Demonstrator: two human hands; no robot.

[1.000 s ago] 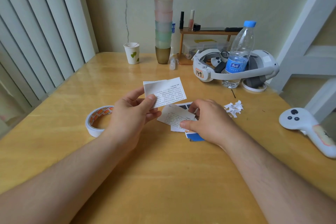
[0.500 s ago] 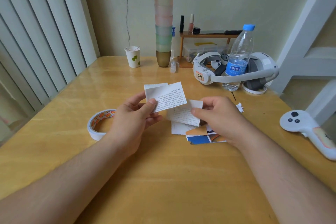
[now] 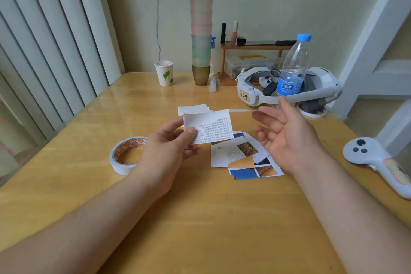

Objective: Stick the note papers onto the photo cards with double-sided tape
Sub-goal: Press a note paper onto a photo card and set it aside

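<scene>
Left hand (image 3: 171, 151) pinches a printed note paper (image 3: 209, 127) between thumb and fingers, holding it up above the desk (image 3: 200, 218), just behind the loose pile of photo cards (image 3: 246, 158). A thin pale strip (image 3: 241, 110) trails from the note's upper corner toward the right hand (image 3: 287, 138); it may be tape backing, though I cannot tell for sure. That right hand hangs open just right of the pile, palm turned up, fingers spread and relaxed, holding nothing that I can make out. The roll of double-sided tape (image 3: 126, 155) lies flat on the desk to the left of the pile, just beside the left wrist. More white slips (image 3: 193, 109) sit behind the held note, farther from the pile. As for progress, the cards lie overlapping and askew with their printed faces showing, and none of them shows a note stuck on. So the job looks early: this note seems about ready to go down onto a card, and the remaining slips and cards are yet to be paired. Both forearms reach in low over the near edge of the desk.
</scene>
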